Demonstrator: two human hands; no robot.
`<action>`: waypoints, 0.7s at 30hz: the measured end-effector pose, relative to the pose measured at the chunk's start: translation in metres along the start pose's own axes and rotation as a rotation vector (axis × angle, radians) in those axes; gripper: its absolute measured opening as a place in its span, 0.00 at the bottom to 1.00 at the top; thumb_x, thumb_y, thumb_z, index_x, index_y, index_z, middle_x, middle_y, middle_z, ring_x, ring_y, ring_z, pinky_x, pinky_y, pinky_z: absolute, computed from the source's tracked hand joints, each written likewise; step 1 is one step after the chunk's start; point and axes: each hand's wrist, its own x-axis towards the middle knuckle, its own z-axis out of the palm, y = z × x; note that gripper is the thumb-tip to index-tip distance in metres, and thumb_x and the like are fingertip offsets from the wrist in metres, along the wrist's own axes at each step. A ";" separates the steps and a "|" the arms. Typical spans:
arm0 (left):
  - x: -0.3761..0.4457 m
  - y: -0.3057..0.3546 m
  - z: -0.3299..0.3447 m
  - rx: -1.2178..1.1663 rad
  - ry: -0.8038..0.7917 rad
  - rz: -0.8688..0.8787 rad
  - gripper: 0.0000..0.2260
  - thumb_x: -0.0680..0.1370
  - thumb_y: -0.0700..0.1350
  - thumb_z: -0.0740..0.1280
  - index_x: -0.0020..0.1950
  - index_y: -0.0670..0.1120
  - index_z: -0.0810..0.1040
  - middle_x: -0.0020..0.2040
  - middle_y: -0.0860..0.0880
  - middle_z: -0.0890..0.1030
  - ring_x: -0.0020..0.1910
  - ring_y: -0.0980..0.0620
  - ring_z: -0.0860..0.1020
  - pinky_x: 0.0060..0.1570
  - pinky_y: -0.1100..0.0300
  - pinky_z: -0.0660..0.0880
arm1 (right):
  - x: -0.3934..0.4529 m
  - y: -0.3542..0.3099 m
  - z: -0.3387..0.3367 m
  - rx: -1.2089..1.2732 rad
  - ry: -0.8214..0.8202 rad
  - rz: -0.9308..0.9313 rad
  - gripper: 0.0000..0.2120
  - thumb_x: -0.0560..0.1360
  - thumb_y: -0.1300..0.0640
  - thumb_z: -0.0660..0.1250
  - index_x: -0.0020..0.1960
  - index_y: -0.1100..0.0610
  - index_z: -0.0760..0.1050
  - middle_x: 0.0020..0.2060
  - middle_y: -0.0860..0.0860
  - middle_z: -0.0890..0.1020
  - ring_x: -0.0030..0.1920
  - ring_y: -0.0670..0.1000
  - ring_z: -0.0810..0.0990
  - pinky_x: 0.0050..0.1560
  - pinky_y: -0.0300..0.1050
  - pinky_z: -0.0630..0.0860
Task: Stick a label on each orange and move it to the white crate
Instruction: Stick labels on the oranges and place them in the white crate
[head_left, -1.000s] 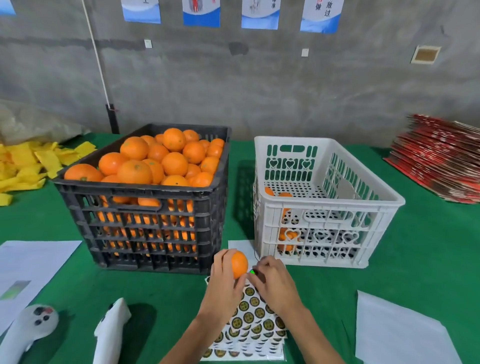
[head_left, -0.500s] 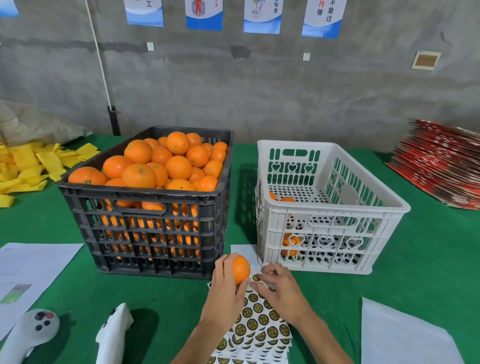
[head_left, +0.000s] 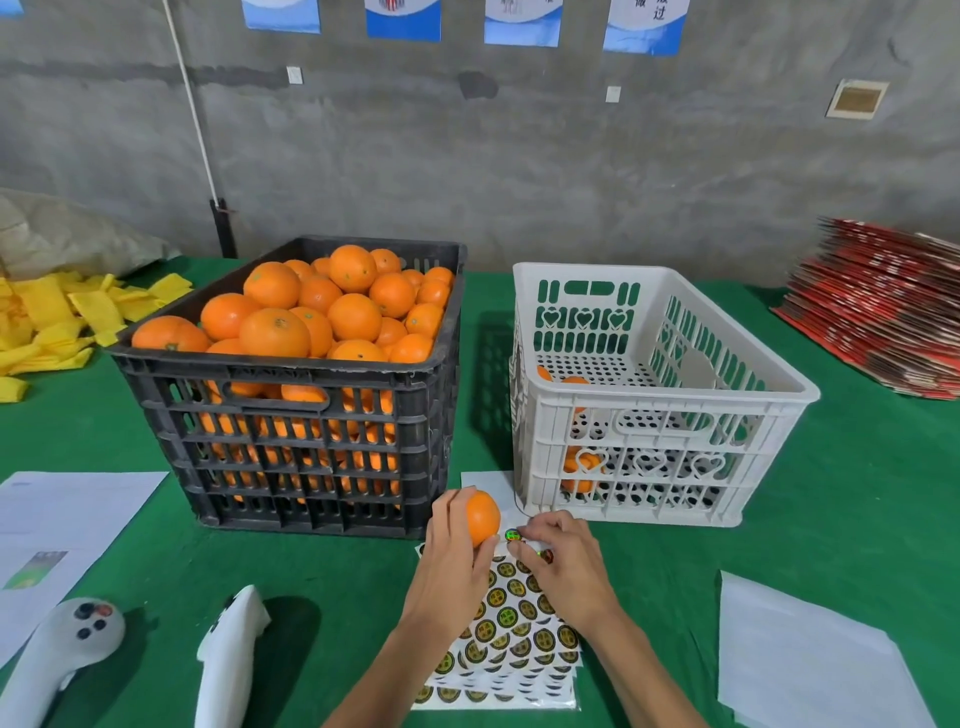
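My left hand (head_left: 454, 564) grips one orange (head_left: 483, 517) just above the sticker sheets (head_left: 511, 642), in front of the gap between the two crates. My right hand (head_left: 563, 558) pinches a round shiny label (head_left: 513, 534) at its fingertips, right beside the orange. The black crate (head_left: 311, 447) at the left is heaped with oranges (head_left: 322, 306). The white crate (head_left: 649, 410) at the right holds a few oranges (head_left: 579, 465) near its front left corner.
Two white controllers (head_left: 62, 649) (head_left: 228, 649) lie at the near left. White papers lie at the far left (head_left: 67, 519) and near right (head_left: 800, 654). Yellow foam nets (head_left: 47, 322) are piled at the back left, a red cardboard stack (head_left: 883, 306) at the back right.
My right hand has lifted a label off the sheet and holds it next to the orange. The left hand keeps the orange in about the same place.
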 end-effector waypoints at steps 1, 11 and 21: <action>0.000 0.000 0.000 0.005 0.001 0.002 0.25 0.85 0.52 0.64 0.79 0.55 0.58 0.75 0.57 0.58 0.71 0.53 0.68 0.61 0.60 0.72 | 0.000 -0.001 0.000 0.015 0.015 0.012 0.14 0.78 0.44 0.70 0.59 0.50 0.84 0.53 0.41 0.77 0.58 0.45 0.71 0.66 0.47 0.69; 0.000 0.002 -0.005 -0.044 -0.023 -0.042 0.26 0.84 0.53 0.64 0.79 0.56 0.57 0.76 0.57 0.58 0.70 0.52 0.70 0.64 0.52 0.76 | 0.003 -0.003 -0.007 0.006 -0.076 -0.050 0.12 0.78 0.42 0.70 0.53 0.49 0.84 0.51 0.41 0.78 0.56 0.46 0.73 0.63 0.46 0.71; -0.003 0.005 -0.010 -0.219 -0.045 0.017 0.25 0.84 0.58 0.63 0.76 0.68 0.54 0.72 0.65 0.59 0.60 0.59 0.79 0.57 0.64 0.77 | 0.002 0.004 -0.008 -0.104 -0.066 -0.218 0.22 0.75 0.33 0.67 0.59 0.46 0.85 0.53 0.37 0.76 0.55 0.42 0.72 0.60 0.41 0.71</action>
